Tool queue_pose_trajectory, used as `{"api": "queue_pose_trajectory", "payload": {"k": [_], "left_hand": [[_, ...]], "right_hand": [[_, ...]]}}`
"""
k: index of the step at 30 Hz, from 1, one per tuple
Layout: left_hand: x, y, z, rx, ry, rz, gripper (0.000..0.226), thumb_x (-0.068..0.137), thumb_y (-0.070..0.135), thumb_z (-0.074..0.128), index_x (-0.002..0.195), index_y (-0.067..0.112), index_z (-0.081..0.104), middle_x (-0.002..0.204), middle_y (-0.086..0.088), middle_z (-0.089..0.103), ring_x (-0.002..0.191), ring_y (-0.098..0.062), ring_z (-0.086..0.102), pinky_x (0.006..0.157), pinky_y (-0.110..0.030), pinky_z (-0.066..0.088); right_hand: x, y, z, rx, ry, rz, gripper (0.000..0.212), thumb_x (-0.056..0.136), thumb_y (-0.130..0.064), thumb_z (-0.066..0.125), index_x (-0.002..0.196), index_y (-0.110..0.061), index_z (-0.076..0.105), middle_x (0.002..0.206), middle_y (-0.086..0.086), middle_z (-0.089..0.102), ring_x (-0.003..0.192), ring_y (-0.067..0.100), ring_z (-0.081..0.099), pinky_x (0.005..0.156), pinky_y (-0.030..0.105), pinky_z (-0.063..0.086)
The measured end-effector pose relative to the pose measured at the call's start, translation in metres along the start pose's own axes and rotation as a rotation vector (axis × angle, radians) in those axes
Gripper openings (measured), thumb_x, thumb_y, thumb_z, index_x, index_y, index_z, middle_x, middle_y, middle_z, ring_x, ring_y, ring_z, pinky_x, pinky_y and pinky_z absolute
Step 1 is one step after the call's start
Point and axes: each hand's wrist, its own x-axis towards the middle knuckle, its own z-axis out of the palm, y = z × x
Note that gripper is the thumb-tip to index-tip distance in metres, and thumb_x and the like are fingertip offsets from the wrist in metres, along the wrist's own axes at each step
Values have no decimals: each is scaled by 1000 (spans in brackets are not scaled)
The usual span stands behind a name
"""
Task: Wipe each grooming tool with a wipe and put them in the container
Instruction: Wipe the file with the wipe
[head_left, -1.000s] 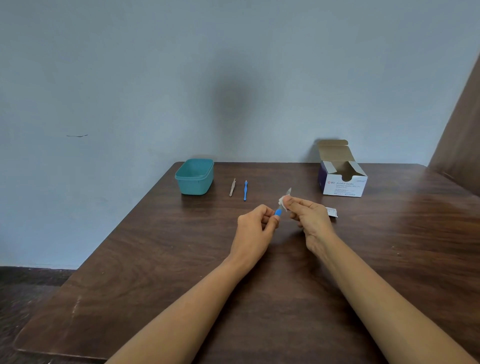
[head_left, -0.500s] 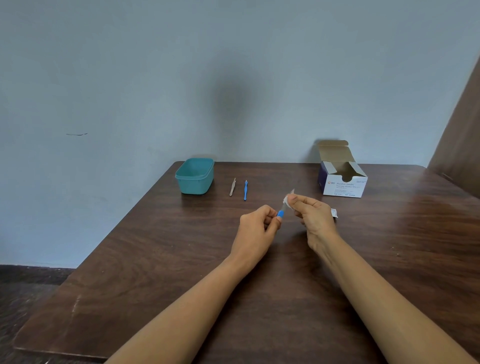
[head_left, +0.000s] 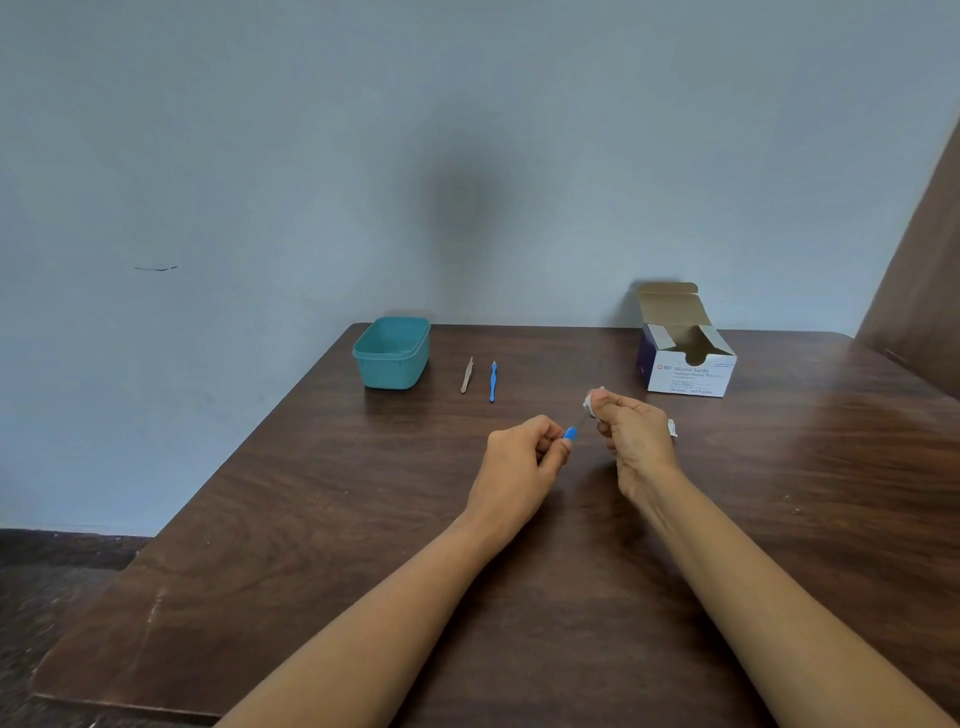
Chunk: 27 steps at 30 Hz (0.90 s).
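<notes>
My left hand (head_left: 524, 452) pinches the blue handle of a thin grooming tool (head_left: 570, 433) above the middle of the table. My right hand (head_left: 631, 434) holds a white wipe (head_left: 589, 401) folded around the tool's far metal end, which the wipe hides. A teal container (head_left: 392, 353) stands open at the back left. Beside it lie a tan tweezer-like tool (head_left: 467, 375) and a blue-handled tool (head_left: 493, 382), both flat on the wood.
An open white box of alcohol swabs (head_left: 688, 364) stands at the back right. A torn white wrapper (head_left: 671, 427) peeks out behind my right hand. The dark wooden table (head_left: 311, 519) meets a pale wall; a brown panel (head_left: 924, 286) rises at the right.
My right hand has slid the wipe along the tool toward its far tip. The gap between my two hands has widened, showing more of the shaft and blue handle.
</notes>
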Motion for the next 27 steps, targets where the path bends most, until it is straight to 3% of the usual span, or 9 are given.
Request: {"api": "queue_pose_trajectory", "payload": {"k": [11,16,20,25,27], "left_hand": [[0,0,1,13,-14,-1,11,92,23,61,90,14,68,74,2,69,70,-12,65,73,-35,56],[0,-2,0,21,-25,-16,10,92,24,61,91,16,68,76,3,69,71,-12,65,72,-34,56],[0,-4,0,24,-25,-28,10,91,24,61,87,18,67,74,3,69,70,-12,64,71,-34,55],[1,-1,-1,-131,27,-88,10,91,21,63,88,15,69,77,2,72,69,-6,66,64,-16,53],[1,0,-3,-271,58,-152,9,92,19,62,90,12,69,78,-1,72,66,-6,67,59,-16,53]], "right_hand": [[4,0,-1,37,44,7,12,89,-16,64,91,-5,68,69,-2,54,63,6,42,57,18,35],[7,-1,-5,99,78,12,8,86,-19,69,80,-14,68,70,-5,59,65,6,44,59,18,37],[13,-8,-11,71,85,19,14,88,-15,66,74,-15,62,68,-3,51,58,6,37,47,12,33],[18,-8,-19,198,127,31,3,86,-13,68,88,-12,68,70,-4,56,58,6,40,46,14,32],[17,-8,-20,194,83,64,15,86,-12,67,101,-9,69,71,-3,56,59,6,41,51,18,30]]}}
